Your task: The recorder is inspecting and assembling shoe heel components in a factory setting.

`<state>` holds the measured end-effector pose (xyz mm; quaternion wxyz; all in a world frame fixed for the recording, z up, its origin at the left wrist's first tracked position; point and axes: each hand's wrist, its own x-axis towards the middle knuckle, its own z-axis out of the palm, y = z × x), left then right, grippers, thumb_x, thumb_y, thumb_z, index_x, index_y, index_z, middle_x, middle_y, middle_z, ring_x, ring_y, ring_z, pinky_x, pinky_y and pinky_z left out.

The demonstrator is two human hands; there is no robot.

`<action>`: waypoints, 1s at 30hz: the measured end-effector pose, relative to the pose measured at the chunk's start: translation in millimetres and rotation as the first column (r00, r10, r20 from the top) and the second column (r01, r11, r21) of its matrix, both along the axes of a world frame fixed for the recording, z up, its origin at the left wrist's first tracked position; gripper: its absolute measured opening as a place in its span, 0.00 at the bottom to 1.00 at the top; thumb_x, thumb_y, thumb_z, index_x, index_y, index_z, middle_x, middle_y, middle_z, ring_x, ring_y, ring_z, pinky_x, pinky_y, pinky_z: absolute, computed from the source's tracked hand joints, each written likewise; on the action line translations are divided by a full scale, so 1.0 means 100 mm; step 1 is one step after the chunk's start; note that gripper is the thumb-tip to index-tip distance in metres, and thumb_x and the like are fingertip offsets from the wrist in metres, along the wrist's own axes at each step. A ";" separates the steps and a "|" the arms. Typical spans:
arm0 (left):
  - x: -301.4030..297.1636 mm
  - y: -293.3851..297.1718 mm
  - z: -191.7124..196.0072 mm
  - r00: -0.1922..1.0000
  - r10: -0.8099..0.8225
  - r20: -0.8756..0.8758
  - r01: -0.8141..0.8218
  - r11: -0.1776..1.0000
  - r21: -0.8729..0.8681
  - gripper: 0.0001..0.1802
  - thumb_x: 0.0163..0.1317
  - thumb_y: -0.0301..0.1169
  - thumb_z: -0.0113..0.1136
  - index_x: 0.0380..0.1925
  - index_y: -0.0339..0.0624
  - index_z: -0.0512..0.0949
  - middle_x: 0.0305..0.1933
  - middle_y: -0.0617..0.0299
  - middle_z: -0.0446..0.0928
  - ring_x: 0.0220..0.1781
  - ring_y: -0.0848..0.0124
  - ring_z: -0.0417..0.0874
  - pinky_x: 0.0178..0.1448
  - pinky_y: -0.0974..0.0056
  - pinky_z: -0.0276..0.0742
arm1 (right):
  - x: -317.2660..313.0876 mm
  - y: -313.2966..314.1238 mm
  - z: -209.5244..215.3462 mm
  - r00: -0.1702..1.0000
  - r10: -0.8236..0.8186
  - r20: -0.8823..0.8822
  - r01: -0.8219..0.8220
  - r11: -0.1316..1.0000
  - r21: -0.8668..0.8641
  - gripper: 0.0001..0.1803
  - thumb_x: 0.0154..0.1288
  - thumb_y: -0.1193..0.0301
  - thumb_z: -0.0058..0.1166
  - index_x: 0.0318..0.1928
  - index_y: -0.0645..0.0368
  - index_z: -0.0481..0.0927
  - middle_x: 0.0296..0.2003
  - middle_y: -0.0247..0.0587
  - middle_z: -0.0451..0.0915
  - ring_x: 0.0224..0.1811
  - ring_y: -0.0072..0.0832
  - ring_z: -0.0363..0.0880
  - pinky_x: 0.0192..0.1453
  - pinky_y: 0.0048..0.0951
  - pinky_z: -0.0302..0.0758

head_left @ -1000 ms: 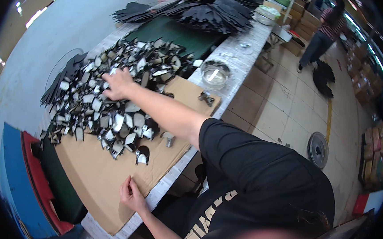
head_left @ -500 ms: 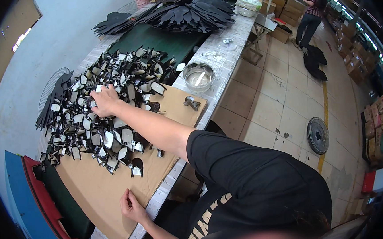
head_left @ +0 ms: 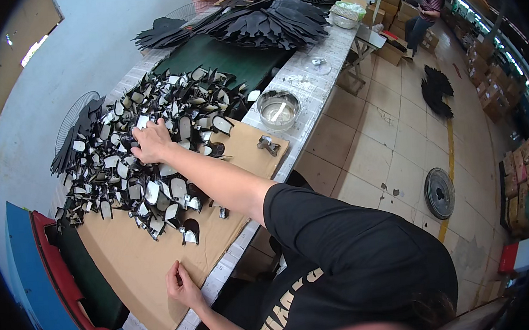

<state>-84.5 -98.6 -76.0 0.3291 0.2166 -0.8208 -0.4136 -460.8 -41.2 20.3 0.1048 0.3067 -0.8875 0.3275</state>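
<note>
A big heap of black and silver cut pieces (head_left: pixel 151 130) lies on a sheet of brown cardboard (head_left: pixel 130 266) on the long table. My right hand (head_left: pixel 149 142) reaches far out and rests on the middle of the heap, its fingers bent down among the pieces; whether it grips one is hidden. My left hand (head_left: pixel 181 287) sits near the cardboard's front edge, fingertips pressed on the bare board and holding nothing. A single black and silver piece (head_left: pixel 189 234) lies apart, just ahead of my left hand.
A round metal bowl (head_left: pixel 278 109) and a small metal tool (head_left: pixel 268 145) sit by the table's right edge. Farther along lie a dark green mat (head_left: pixel 220 54) and another pile of black cutouts (head_left: pixel 267 24). Other people work at the far end.
My right hand has slid leftward across the heap. My left hand has stayed at the cardboard's edge. The view has shifted a little.
</note>
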 end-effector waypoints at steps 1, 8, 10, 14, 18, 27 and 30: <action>0.00 -0.01 -0.02 0.999 0.002 -0.037 -0.003 1.000 -0.029 0.07 0.68 0.22 0.64 0.43 0.33 0.87 0.36 0.63 0.83 0.31 0.79 0.76 0.34 0.73 0.70 | 0.00 0.00 0.01 1.000 0.003 -0.001 -0.003 1.000 -0.001 0.27 0.64 0.49 0.57 0.53 0.57 0.79 0.43 0.45 0.88 0.59 0.41 0.78 0.67 0.53 0.59; -0.01 0.00 -0.02 1.000 0.001 -0.013 -0.001 1.000 -0.015 0.07 0.68 0.22 0.64 0.43 0.33 0.87 0.37 0.62 0.84 0.32 0.78 0.76 0.34 0.72 0.71 | -0.05 0.02 0.06 0.997 0.025 0.071 -0.031 0.996 0.082 0.30 0.64 0.48 0.57 0.57 0.57 0.78 0.44 0.45 0.88 0.59 0.42 0.79 0.69 0.55 0.58; -0.01 0.01 -0.01 1.000 -0.004 -0.025 0.004 1.000 -0.021 0.07 0.68 0.22 0.64 0.43 0.33 0.87 0.37 0.62 0.84 0.32 0.78 0.77 0.35 0.72 0.71 | -0.05 0.02 0.06 0.998 0.018 0.055 -0.023 0.995 0.101 0.30 0.64 0.48 0.58 0.56 0.57 0.78 0.43 0.43 0.87 0.57 0.41 0.80 0.66 0.52 0.59; 0.01 -0.03 -0.02 1.000 0.006 0.012 -0.006 1.000 -0.007 0.08 0.69 0.23 0.64 0.44 0.32 0.87 0.39 0.62 0.85 0.37 0.77 0.79 0.41 0.72 0.74 | -0.06 0.02 0.06 0.999 0.004 0.036 -0.009 0.993 0.122 0.35 0.64 0.45 0.58 0.60 0.60 0.75 0.44 0.50 0.87 0.57 0.44 0.81 0.67 0.52 0.60; 0.02 0.00 0.01 0.999 0.015 0.029 -0.015 1.000 -0.009 0.07 0.69 0.23 0.64 0.44 0.33 0.87 0.38 0.63 0.84 0.36 0.78 0.79 0.40 0.72 0.74 | -0.04 0.02 0.11 0.998 0.021 0.062 -0.030 0.989 0.143 0.38 0.64 0.42 0.57 0.61 0.61 0.76 0.45 0.53 0.87 0.55 0.46 0.84 0.68 0.51 0.60; -0.06 0.03 0.03 0.998 0.053 0.020 -0.053 0.998 -0.045 0.06 0.67 0.22 0.65 0.42 0.35 0.88 0.36 0.62 0.83 0.31 0.79 0.76 0.33 0.72 0.69 | 0.03 0.05 0.08 0.994 0.033 0.107 -0.042 0.996 0.082 0.38 0.61 0.42 0.58 0.68 0.44 0.74 0.47 0.47 0.88 0.58 0.42 0.83 0.69 0.51 0.60; -0.08 0.03 0.01 0.999 0.032 -0.024 -0.034 0.998 -0.052 0.06 0.66 0.22 0.66 0.41 0.35 0.88 0.35 0.62 0.83 0.30 0.79 0.76 0.31 0.73 0.68 | 0.12 0.05 0.03 0.993 0.070 0.091 -0.069 0.998 -0.011 0.37 0.58 0.41 0.61 0.66 0.39 0.76 0.46 0.45 0.88 0.57 0.41 0.83 0.70 0.50 0.59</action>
